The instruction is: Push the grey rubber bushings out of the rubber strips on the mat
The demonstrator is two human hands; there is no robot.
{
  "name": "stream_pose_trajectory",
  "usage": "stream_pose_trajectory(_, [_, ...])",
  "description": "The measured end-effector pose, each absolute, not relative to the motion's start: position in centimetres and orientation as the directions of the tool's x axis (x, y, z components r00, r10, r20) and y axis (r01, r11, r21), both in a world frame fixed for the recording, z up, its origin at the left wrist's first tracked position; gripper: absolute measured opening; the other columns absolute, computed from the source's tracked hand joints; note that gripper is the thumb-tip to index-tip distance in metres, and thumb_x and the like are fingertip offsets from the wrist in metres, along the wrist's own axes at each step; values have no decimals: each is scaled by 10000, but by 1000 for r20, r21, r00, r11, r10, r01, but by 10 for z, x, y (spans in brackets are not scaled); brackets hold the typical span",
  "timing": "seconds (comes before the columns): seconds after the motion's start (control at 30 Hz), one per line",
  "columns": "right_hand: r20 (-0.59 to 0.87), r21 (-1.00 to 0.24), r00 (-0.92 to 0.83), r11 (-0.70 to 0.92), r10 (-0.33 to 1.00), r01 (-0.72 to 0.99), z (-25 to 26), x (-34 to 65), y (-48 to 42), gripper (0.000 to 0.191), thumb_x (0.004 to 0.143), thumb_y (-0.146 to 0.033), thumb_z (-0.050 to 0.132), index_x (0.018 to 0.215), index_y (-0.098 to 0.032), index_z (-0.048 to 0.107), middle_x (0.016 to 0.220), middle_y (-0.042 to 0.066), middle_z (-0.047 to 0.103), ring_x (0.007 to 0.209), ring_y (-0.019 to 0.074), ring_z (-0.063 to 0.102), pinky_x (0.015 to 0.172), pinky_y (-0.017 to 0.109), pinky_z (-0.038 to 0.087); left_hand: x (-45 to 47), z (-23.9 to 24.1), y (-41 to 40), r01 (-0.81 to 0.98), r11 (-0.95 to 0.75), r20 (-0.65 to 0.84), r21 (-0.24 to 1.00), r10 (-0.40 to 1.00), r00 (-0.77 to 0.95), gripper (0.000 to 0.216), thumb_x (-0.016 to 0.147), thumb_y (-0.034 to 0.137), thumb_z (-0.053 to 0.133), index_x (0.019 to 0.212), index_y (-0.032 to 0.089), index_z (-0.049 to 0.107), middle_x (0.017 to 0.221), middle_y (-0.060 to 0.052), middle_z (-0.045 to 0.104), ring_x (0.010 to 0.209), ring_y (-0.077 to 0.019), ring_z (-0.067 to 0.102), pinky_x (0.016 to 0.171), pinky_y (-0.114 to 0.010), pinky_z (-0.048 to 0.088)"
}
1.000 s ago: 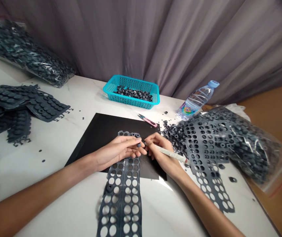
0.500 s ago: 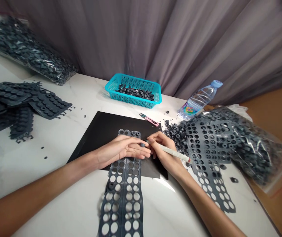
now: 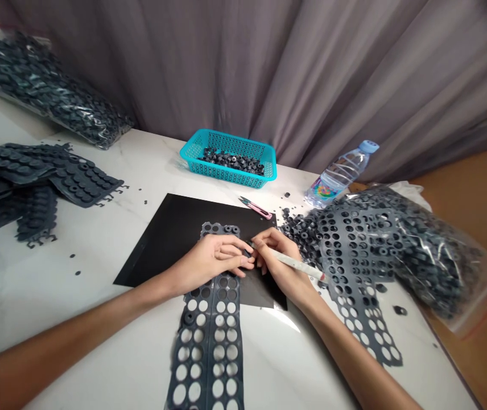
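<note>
My left hand (image 3: 222,253) pinches a small dark rubber piece (image 3: 247,253) between its fingers. In my right hand (image 3: 284,262) is a slim white pen-like tool (image 3: 297,263), its tip end close to that piece. The tip itself is hidden by the fingers. Below my left hand lies a dark rubber sheet with rows of round holes (image 3: 210,353), which runs toward me over the edge of a black mat (image 3: 153,245). A few round pieces still sit in the sheet's far end.
A turquoise basket (image 3: 226,177) holds many small pieces. Thread snips (image 3: 257,208) lie beyond the mat. To the right are loose pieces (image 3: 305,230), a water bottle (image 3: 339,175), another holed sheet (image 3: 352,273) and a filled bag (image 3: 431,262). Rubber sheets (image 3: 73,176) and a bag (image 3: 56,85) lie left.
My left hand has gone from flat, outstretched fingers to curled ones, now pinching the small piece near the tool. My right hand keeps its hold on the tool.
</note>
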State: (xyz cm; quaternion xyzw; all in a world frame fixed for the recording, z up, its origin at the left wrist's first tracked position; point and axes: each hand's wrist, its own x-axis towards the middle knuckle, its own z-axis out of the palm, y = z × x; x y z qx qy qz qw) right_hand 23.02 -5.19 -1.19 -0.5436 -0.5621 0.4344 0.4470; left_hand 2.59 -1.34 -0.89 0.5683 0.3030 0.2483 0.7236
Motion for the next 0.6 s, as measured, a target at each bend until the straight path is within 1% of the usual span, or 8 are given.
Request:
stream_pose_trajectory(0.1, [27,-975,-11,28,1000,220,-10,229,-52,269,985,-471,624,923,-211,589,724,-2,652,572,138,579,482,228,457,26,-3,-20,74,144,-157,987,743,650,288,897,345,760,1120,170,709,1017,-91,815,900,-240,800,859,-360,639])
stream_pose_trajectory(0.27, [25,-975,-3,25,1000,219,-10,229,-51,270,982,-475,623,921,-215,586,725,1,651,574,137,574,474,220,456,29,8,-29,161,51,-139,986,787,601,239,883,328,768,1071,189,719,968,-58,814,880,-235,801,827,-336,656])
stream_pose_trajectory(0.4, [21,-978,-2,21,1000,209,-12,230,-51,277,976,-485,627,927,-215,593,723,0,647,557,130,561,469,219,453,29,3,-28,138,67,-136,988,794,592,258,872,361,780,1051,183,723,926,-57,812,863,-243,802,823,-349,664])
stream_pose_trajectory(0.5, [26,-979,-4,26,1000,203,-12,230,-52,276,983,-483,619,927,-213,593,724,-4,644,556,126,559,470,218,449,29,-3,-25,97,87,-128,991,787,603,290,869,390,784,1052,172,725,930,-69,810,901,-255,798,835,-363,666])
stream_pose_trajectory(0.6, [32,-980,-9,33,999,198,-13,230,-52,269,989,-472,619,925,-212,594,724,-7,645,558,123,561,472,214,446,29,-2,-25,114,93,-143,989,783,606,316,863,411,786,1053,167,722,940,-74,809,910,-262,796,835,-369,665])
